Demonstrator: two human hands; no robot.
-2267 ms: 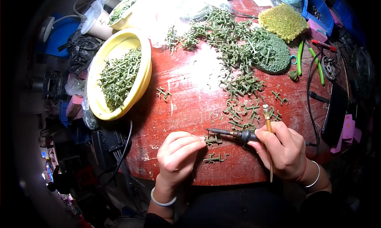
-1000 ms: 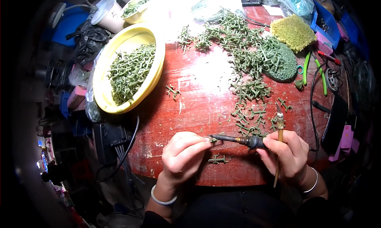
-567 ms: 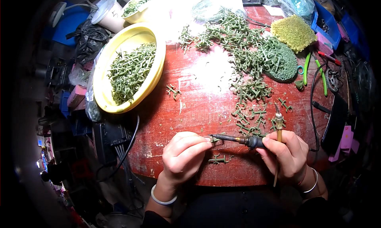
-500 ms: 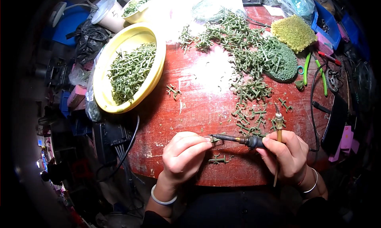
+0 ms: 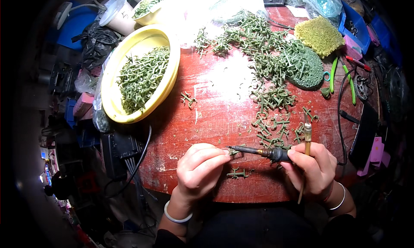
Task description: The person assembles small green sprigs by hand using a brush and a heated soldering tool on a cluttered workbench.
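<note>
Between thumb and fingertips, my left hand (image 5: 199, 168) pinches a small green branched piece (image 5: 233, 152), most of it hidden by the fingers. My right hand (image 5: 315, 169) grips a soldering iron (image 5: 276, 154) by its black handle. Its dark tip points left and reaches the green piece; whether they touch I cannot tell. Also in the right hand, upright between the fingers, is a slim tool with a thin handle and pointed metal end (image 5: 308, 133). Just below the iron, a loose green branched piece (image 5: 238, 173) lies on the red table (image 5: 207, 131).
A yellow basin (image 5: 110, 92) full of green pieces stands at left. A heap of such pieces (image 5: 267, 54) spreads across the far middle, against a round green pad (image 5: 312, 69). To the right are a yellow-green sponge (image 5: 319, 36), green-handled pliers (image 5: 333, 75) and a black cable (image 5: 339, 105).
My right hand has shifted slightly right, and the upright slim tool leans a little further right. The left hand and the iron's tip stay almost where they were.
</note>
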